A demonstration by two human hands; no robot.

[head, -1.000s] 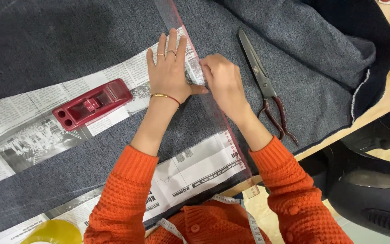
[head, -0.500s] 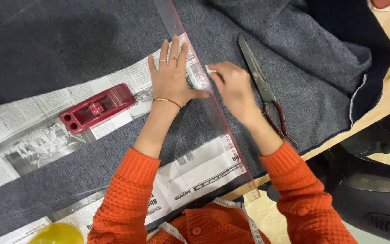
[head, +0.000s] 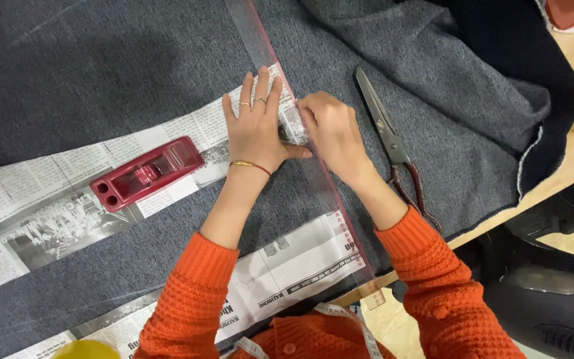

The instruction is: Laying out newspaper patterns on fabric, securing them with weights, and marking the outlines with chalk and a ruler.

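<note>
Since a moment ago the right hand (head: 330, 129) has slid up along the clear ruler (head: 313, 179) and closed in on the left, so the two now nearly meet at the middle of the frame, and the scissors beside it show their whole blades again. The left hand (head: 255, 129) lies flat, fingers stretched and slightly spread, pressing the ruler down onto the newspaper strip (head: 54, 213) (two rings and a thin bracelet show on it). The right hand is curled, its fingertips bunched against the ruler's edge right beside the left thumb; whether it pinches anything small I cannot tell, since the knuckles hide it.

The ruler runs as a long diagonal from the top centre of the frame down to the lower right of centre, crossing the grey fabric (head: 101, 80) and both paper strips. A second newspaper strip (head: 293, 266) lies lower, just above the orange sleeves.

Left of the hands, a dark red tape dispenser (head: 146, 174) sits on the upper strip. Right of the hands, long scissors (head: 393, 146) with reddish handles rest on the fabric, blades shut and pointing up the frame. The wooden tabletop (head: 566, 166) shows at the right edge, past the fabric's folded border.
</note>
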